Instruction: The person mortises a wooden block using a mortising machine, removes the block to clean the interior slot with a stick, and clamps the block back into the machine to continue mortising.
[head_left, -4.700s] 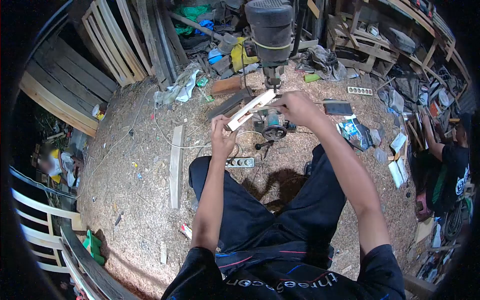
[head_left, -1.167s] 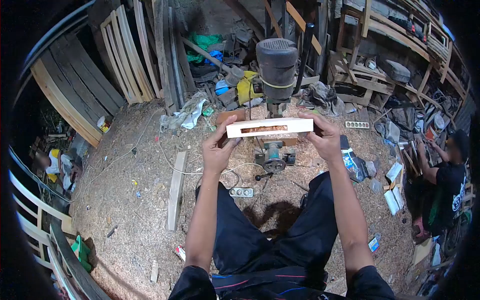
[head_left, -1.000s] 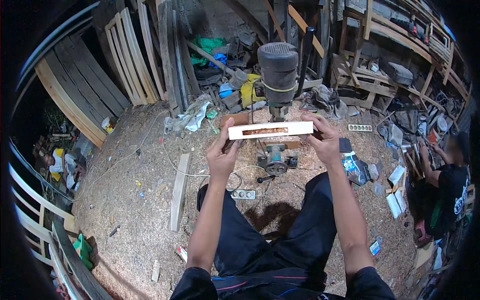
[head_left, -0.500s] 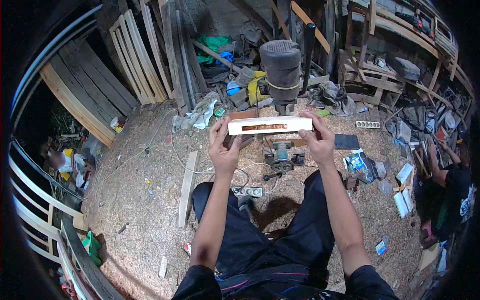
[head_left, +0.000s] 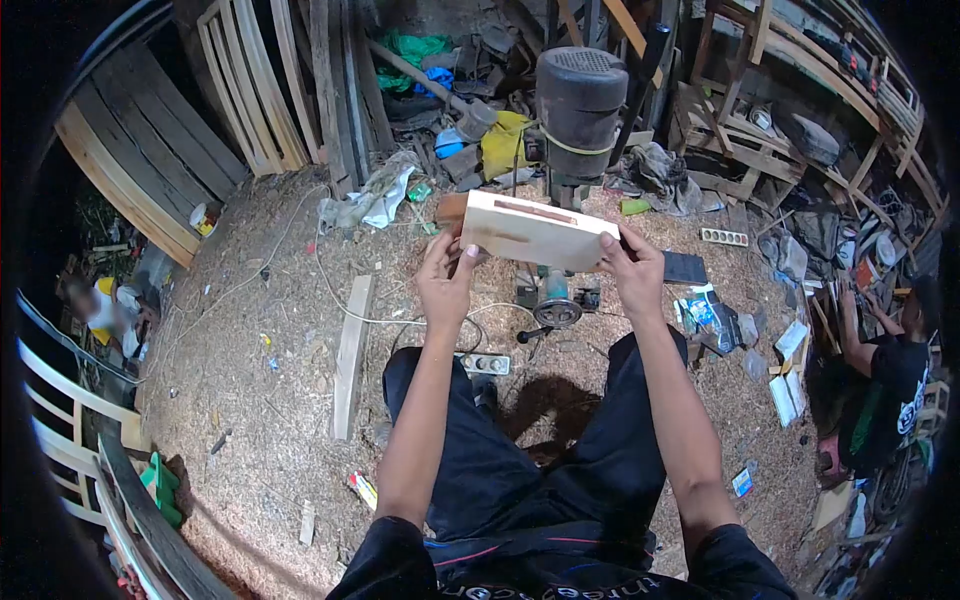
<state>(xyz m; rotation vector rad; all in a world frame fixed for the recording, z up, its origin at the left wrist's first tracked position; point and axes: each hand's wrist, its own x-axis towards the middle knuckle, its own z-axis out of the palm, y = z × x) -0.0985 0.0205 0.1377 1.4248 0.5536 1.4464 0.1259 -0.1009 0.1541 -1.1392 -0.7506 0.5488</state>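
A pale wooden block (head_left: 530,238) with a long slot cut in its upper edge is held up in front of me, tilted so its broad face shows. My left hand (head_left: 445,283) grips its left end, thumb on the near face. The right end is pinched by my right hand (head_left: 634,272), thumb in front and fingers behind. Just beyond the block stands a drill-press-like machine with a large dark motor (head_left: 582,100). Below the block shows the machine's handwheel (head_left: 557,313); the block hides the machine's middle part.
A power strip (head_left: 483,364) lies near my left knee, with a cable across the shavings. A plank (head_left: 352,357) rests on the floor to the left. Boards (head_left: 255,85) lean at the back left. One person (head_left: 890,370) crouches at right, another (head_left: 110,312) sits far left.
Both hands have tipped the block, so its slotted edge now faces more upward and its broad face shows. Its left end has risen slightly. My view has shifted a little.
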